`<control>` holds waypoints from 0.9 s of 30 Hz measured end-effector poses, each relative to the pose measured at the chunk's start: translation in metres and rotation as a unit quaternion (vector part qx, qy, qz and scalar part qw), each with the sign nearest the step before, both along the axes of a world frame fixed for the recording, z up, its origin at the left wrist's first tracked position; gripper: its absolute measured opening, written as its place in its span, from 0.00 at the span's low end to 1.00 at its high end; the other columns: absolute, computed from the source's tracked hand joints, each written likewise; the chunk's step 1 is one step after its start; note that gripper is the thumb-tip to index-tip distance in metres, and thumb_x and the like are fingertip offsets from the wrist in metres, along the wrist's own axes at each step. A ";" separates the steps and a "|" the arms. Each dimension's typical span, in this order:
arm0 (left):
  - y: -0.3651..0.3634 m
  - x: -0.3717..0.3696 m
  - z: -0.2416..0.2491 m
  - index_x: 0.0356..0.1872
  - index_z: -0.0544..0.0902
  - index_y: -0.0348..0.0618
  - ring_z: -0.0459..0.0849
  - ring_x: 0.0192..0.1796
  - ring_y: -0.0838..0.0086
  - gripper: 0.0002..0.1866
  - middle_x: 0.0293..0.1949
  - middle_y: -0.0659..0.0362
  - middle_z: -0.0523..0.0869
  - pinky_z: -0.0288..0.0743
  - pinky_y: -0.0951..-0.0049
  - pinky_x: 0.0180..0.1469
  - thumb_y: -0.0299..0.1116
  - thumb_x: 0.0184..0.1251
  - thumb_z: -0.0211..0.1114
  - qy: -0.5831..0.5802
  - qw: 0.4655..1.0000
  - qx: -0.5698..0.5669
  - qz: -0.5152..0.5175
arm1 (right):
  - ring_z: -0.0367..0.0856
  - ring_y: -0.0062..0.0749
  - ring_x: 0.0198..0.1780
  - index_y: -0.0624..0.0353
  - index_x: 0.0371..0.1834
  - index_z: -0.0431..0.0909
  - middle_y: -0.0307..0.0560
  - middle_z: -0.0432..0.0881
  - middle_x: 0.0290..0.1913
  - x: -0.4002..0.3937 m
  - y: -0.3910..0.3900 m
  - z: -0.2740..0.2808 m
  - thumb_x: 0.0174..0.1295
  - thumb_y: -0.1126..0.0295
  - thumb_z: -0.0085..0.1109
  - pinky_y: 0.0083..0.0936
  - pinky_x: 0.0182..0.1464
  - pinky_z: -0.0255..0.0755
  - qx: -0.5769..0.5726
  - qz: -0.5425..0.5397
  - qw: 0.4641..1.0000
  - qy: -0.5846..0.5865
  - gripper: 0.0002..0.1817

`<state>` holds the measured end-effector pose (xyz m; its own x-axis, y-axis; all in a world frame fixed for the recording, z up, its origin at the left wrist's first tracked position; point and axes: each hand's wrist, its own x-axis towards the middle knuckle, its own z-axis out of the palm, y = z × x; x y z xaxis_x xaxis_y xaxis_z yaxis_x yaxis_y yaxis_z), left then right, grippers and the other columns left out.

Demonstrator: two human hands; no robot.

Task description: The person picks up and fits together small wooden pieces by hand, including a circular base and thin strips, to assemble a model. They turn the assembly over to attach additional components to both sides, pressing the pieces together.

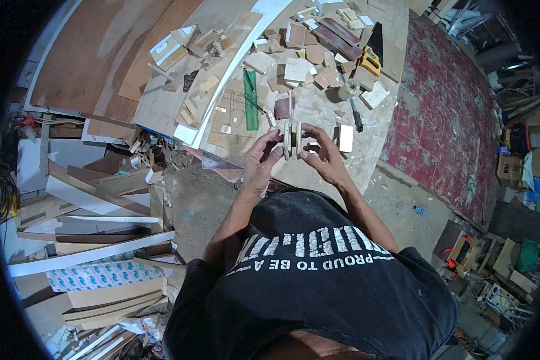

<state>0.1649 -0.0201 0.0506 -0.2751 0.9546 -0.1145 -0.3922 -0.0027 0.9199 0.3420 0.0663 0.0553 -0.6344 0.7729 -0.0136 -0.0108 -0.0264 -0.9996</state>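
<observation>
Both of my hands meet over the near edge of a wooden workbench [318,114]. My left hand [263,157] and my right hand [323,155] hold between their fingertips a small stack of thin, pale wooden pieces [292,139] standing on edge. The left fingers pinch it from the left side, the right fingers from the right. Just beyond the stack stands a dark brown wooden block [282,108]. A small white block [345,137] lies right of my right hand.
Several wood offcuts [306,57] litter the bench, with a green ruler [251,99], a hammer [353,108] and a yellow-and-black tool [371,59]. Large plywood sheets [102,54] lie at left; scrap boards [96,240] pile on the floor. A red patterned floor [450,120] lies right.
</observation>
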 end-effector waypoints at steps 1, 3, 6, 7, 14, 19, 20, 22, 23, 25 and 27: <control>-0.001 0.001 0.001 0.64 0.74 0.35 0.79 0.59 0.73 0.24 0.56 0.56 0.81 0.70 0.71 0.64 0.31 0.70 0.66 -0.024 1.000 -0.004 0.005 | 0.68 0.35 0.66 0.60 0.69 0.65 0.48 0.70 0.66 0.000 0.000 0.000 0.60 0.65 0.68 0.37 0.64 0.69 0.000 -0.001 1.000 0.000 0.35; -0.001 0.002 0.004 0.64 0.74 0.35 0.79 0.59 0.74 0.24 0.56 0.56 0.81 0.71 0.71 0.64 0.31 0.70 0.66 -0.048 0.999 -0.007 0.009 | 0.69 0.36 0.66 0.59 0.69 0.65 0.48 0.69 0.67 0.000 0.001 0.002 0.59 0.64 0.68 0.38 0.63 0.69 0.026 0.004 1.000 -0.012 0.35; -0.001 0.002 0.009 0.63 0.75 0.34 0.80 0.58 0.74 0.23 0.55 0.56 0.82 0.72 0.71 0.63 0.31 0.71 0.66 -0.088 0.996 -0.001 0.006 | 0.68 0.36 0.66 0.58 0.69 0.66 0.48 0.69 0.68 0.001 0.001 0.005 0.58 0.63 0.69 0.38 0.63 0.70 0.084 0.008 0.996 -0.026 0.36; -0.001 0.002 0.011 0.63 0.75 0.33 0.80 0.57 0.74 0.23 0.54 0.56 0.82 0.73 0.72 0.62 0.32 0.71 0.66 -0.111 0.994 -0.002 -0.006 | 0.68 0.36 0.66 0.58 0.69 0.66 0.48 0.69 0.68 0.001 0.001 0.005 0.58 0.63 0.69 0.38 0.63 0.70 0.084 0.008 0.996 -0.026 0.36; 0.000 0.007 0.008 0.61 0.75 0.31 0.79 0.59 0.71 0.24 0.55 0.54 0.81 0.71 0.71 0.64 0.26 0.65 0.69 -0.039 0.999 0.019 -0.019 | 0.68 0.36 0.67 0.58 0.70 0.65 0.47 0.68 0.69 0.006 0.000 0.000 0.58 0.64 0.68 0.36 0.61 0.71 0.033 -0.003 0.999 -0.006 0.36; 0.002 0.010 0.005 0.62 0.74 0.31 0.75 0.64 0.69 0.27 0.60 0.51 0.78 0.68 0.68 0.67 0.22 0.61 0.70 0.010 0.998 0.040 -0.038 | 0.67 0.36 0.68 0.57 0.70 0.65 0.47 0.68 0.68 0.010 -0.004 0.003 0.59 0.65 0.69 0.35 0.61 0.71 -0.013 -0.035 0.999 0.014 0.36; 0.003 0.011 0.003 0.62 0.73 0.31 0.74 0.66 0.68 0.27 0.61 0.50 0.77 0.67 0.68 0.68 0.22 0.61 0.70 0.017 0.998 0.041 -0.045 | 0.67 0.35 0.68 0.57 0.71 0.64 0.46 0.68 0.68 0.011 -0.004 0.003 0.59 0.65 0.69 0.35 0.61 0.71 -0.008 -0.040 0.999 0.014 0.36; 0.005 0.010 0.001 0.64 0.72 0.30 0.74 0.66 0.67 0.28 0.62 0.50 0.77 0.65 0.67 0.70 0.19 0.61 0.68 0.035 0.997 0.048 -0.051 | 0.67 0.35 0.68 0.57 0.71 0.64 0.46 0.68 0.67 0.013 -0.004 0.004 0.58 0.65 0.69 0.35 0.61 0.71 -0.001 -0.048 0.999 0.016 0.37; 0.006 0.010 0.000 0.65 0.71 0.30 0.73 0.67 0.66 0.29 0.62 0.50 0.77 0.63 0.66 0.71 0.17 0.61 0.67 0.052 0.996 0.054 -0.053 | 0.67 0.35 0.68 0.57 0.71 0.64 0.46 0.68 0.68 0.013 -0.004 0.004 0.58 0.66 0.70 0.35 0.61 0.71 0.007 -0.052 0.999 0.016 0.37; 0.008 0.009 0.003 0.64 0.71 0.30 0.73 0.67 0.67 0.29 0.62 0.50 0.77 0.64 0.66 0.70 0.19 0.61 0.67 0.048 0.995 0.060 -0.057 | 0.67 0.35 0.68 0.56 0.71 0.64 0.46 0.67 0.68 0.013 -0.004 0.007 0.58 0.66 0.70 0.35 0.61 0.71 0.016 -0.057 0.998 0.016 0.37; 0.009 0.008 0.007 0.64 0.71 0.30 0.74 0.66 0.67 0.28 0.62 0.50 0.76 0.64 0.67 0.70 0.21 0.61 0.68 0.045 0.995 0.065 -0.060 | 0.67 0.35 0.68 0.57 0.71 0.63 0.46 0.67 0.68 0.013 -0.003 0.010 0.56 0.67 0.71 0.36 0.62 0.71 0.023 -0.061 0.998 0.019 0.39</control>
